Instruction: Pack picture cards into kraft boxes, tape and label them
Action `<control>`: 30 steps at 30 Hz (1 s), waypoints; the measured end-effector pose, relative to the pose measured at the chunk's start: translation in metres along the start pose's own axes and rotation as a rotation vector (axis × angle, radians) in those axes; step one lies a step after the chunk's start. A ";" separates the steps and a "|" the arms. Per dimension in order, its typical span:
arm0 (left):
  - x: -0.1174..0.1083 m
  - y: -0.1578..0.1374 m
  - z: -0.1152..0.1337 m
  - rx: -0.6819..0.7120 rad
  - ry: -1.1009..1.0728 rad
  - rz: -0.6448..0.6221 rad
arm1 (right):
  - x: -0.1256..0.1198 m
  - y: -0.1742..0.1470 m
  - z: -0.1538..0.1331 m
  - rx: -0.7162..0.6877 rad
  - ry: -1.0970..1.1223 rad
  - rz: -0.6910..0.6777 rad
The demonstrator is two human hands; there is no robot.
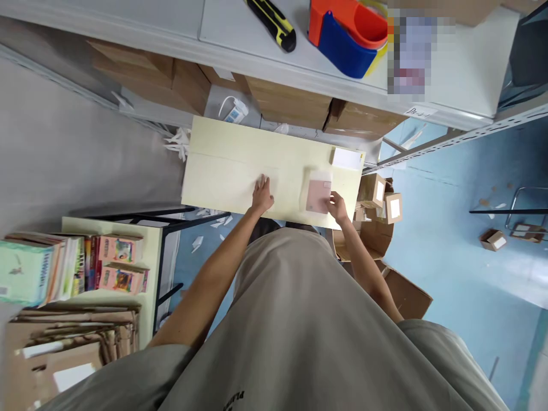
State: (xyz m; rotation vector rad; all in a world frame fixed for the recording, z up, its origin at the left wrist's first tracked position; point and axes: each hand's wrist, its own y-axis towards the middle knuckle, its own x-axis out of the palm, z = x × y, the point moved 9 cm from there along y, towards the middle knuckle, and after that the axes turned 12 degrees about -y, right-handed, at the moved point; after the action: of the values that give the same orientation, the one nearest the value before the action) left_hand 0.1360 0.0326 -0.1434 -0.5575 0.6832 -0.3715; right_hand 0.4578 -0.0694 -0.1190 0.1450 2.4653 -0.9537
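A flat pink booklet (317, 197) with a paler strip along its far edge lies on the cream tabletop (222, 171); it seems to be in a clear sleeve. My right hand (338, 206) pinches its right edge, thumb and fingers closed together. Further left, my left hand (262, 197) rests with fingers stretched out on the board, touching what looks like a faint clear film (271, 176). Beyond the booklet, a white box or card (346, 158) lies near the far right corner of the board.
On the shelf above are a yellow-black box cutter (274, 24) and a red-and-blue tape dispenser (349, 40). Cardboard boxes (286, 100) sit beneath it. A side table at left carries books (72, 262) and flattened cartons (85, 331). Open cartons (372, 237) stand at right.
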 end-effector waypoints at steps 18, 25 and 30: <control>-0.081 -0.067 0.121 0.382 -0.954 -0.039 | -0.015 -0.044 -0.175 -0.384 0.397 -0.225; -0.105 -0.070 0.097 0.322 -1.004 -0.011 | 0.003 -0.047 -0.189 -0.382 0.385 -0.241; -0.115 -0.074 0.094 0.252 -1.071 -0.095 | 0.024 -0.052 -0.200 -0.358 0.354 -0.271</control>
State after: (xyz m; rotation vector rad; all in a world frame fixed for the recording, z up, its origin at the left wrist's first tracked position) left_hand 0.1063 0.0643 0.0168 -0.4644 -0.4183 -0.1938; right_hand 0.3419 0.0213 0.0284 -0.1588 2.9965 -0.6102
